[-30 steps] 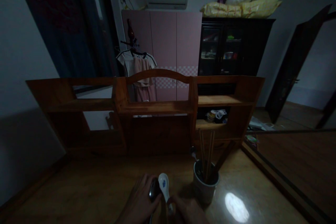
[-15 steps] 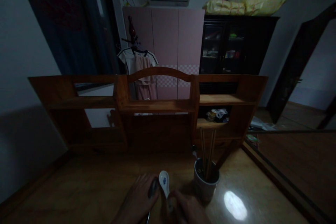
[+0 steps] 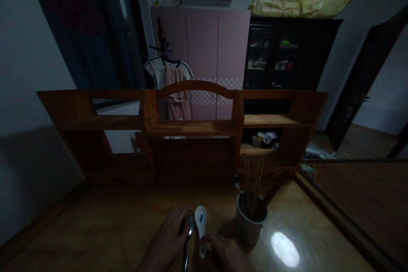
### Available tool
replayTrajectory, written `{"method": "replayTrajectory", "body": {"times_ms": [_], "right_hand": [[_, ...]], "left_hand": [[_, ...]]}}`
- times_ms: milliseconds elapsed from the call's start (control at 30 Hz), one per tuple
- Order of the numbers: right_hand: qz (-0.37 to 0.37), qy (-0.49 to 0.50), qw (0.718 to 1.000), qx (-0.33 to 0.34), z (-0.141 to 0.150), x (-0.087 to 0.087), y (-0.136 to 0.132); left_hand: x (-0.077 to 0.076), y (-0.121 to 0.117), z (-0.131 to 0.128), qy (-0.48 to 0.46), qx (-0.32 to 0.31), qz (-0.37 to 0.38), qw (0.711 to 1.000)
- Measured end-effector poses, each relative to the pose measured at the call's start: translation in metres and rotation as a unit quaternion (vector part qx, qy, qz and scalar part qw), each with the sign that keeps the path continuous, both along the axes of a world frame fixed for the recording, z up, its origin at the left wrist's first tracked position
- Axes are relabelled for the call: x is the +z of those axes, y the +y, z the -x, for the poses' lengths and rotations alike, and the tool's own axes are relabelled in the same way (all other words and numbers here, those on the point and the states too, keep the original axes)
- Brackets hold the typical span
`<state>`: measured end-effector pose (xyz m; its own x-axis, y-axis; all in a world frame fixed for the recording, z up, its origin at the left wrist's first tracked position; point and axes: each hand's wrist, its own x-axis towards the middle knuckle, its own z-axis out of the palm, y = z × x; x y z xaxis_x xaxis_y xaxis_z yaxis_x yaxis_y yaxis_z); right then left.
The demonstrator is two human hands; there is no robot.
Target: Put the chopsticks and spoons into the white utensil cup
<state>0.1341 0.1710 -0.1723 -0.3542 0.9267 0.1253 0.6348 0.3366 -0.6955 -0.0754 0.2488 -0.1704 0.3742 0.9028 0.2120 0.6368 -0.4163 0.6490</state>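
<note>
Over the front of the wooden table, my left hand (image 3: 168,234) has its thumb and fingers closed at the bowl of a shiny metal spoon (image 3: 186,250), whose handle points toward me. Just right of it is a white ceramic soup spoon (image 3: 200,220) with a blue mark in its bowl, the bowl pointing away from me. My right hand (image 3: 226,255) is closed at that spoon's handle; dimness partly hides the fingers. To the right stands a grey cup (image 3: 250,227) holding wooden chopsticks (image 3: 256,187), a dark wooden utensil (image 3: 276,187) and a small metal spoon (image 3: 236,182).
A wooden shelf unit (image 3: 194,128) spans the table's back edge. Some small items (image 3: 263,138) sit in its right lower compartment. A bright light reflection lies on the tabletop (image 3: 127,221) right of the cup. Beyond stand a pink wardrobe (image 3: 201,42) and a dark cabinet (image 3: 306,51).
The metal spoon has turned and shifted slightly right, so more of its handle shows beside my left hand. My right hand stays at the ceramic spoon's handle. The view has shifted slightly.
</note>
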Motion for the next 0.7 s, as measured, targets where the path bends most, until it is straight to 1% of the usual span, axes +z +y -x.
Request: {"method": "replayTrajectory", "body": {"times_ms": [133, 300, 400, 533, 633, 700], "right_hand": [[-0.017, -0.026, 0.999, 0.015, 0.001, -0.005, 0.002], [-0.072, -0.084, 0.993, 0.045, 0.003, -0.014, 0.003], [-0.124, -0.12, 0.983, 0.055, 0.004, -0.016, 0.003], [-0.198, -0.173, 0.962, 0.075, 0.006, -0.021, 0.003], [-0.222, -0.187, 0.954, 0.078, 0.008, -0.026, 0.003], [-0.221, -0.192, 0.953, 0.076, 0.008, -0.028, 0.002]], "left_hand": [[-0.002, 0.001, 0.001, -0.008, -0.001, -0.002, 1.0], [-0.002, 0.002, 0.001, -0.005, 0.001, -0.001, 1.0], [-0.001, 0.001, 0.0, -0.009, 0.01, 0.002, 1.0], [0.0, 0.002, -0.001, -0.027, 0.007, 0.012, 1.0], [-0.003, 0.004, -0.001, -0.04, 0.015, 0.025, 0.999], [-0.004, 0.005, 0.0, -0.046, 0.016, 0.03, 0.998]]}}
